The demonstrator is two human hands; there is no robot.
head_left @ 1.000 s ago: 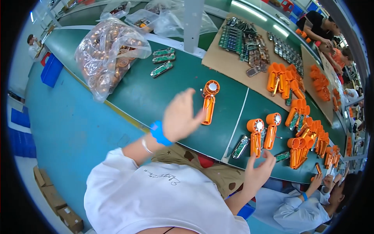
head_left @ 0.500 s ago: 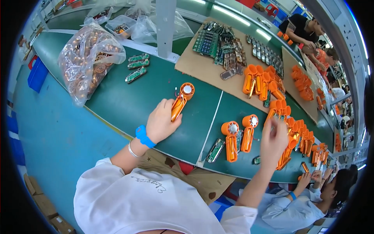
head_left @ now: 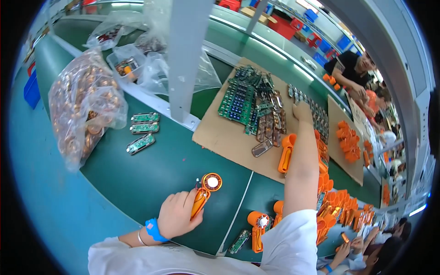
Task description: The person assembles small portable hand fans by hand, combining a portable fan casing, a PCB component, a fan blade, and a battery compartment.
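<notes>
My left hand (head_left: 178,213) is closed around the handle of an orange handheld fan (head_left: 200,201), its round head with a pale hub facing up. Short thin wires stick out beside the head. My right arm stretches far over the cardboard sheet (head_left: 220,142). At its end my right hand (head_left: 302,112) is at the near edge of a row of small circuit boards (head_left: 316,110), fingers bent together; what they pinch is hidden. Left of it lie a stack of green board panels (head_left: 236,103) and several brownish, glossy casing pieces (head_left: 270,126).
Orange fan shells (head_left: 286,153) crowd beside and beyond my right arm. Another fan (head_left: 258,229) and a circuit board (head_left: 239,241) lie near the front edge. Three boards (head_left: 144,128) and a bulging clear bag (head_left: 85,101) are at left. A metal post (head_left: 185,59) stands behind. Co-workers sit at right.
My right hand has gone from above the orange shells to the far row of boards. The view has shifted forward, while my left hand keeps its hold on the fan.
</notes>
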